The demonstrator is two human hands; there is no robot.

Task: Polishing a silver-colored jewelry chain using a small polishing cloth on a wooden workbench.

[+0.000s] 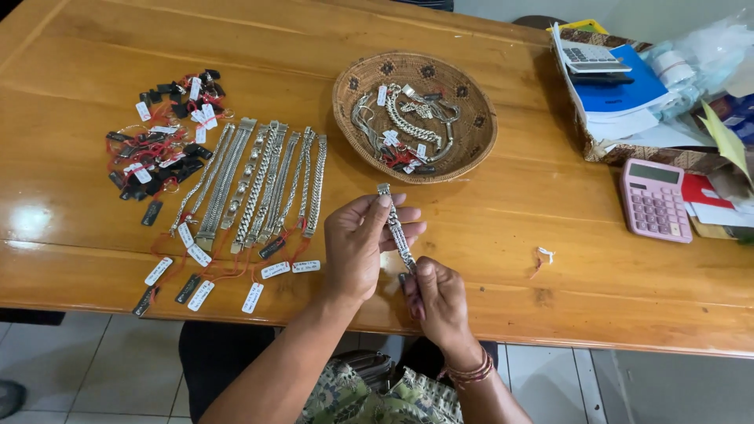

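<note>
Both my hands are gripping one silver chain bracelet [398,228]: my left hand [360,245] is pinching its upper end, my right hand [440,302] is clasping its lower end.

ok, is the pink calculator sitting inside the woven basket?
No, the pink calculator lies on the wooden table to the right of the woven basket, which holds silver chains and tags.

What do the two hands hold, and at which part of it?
A silver bracelet: the left hand holds its upper half, and the right hand pinches its lower end.
</note>
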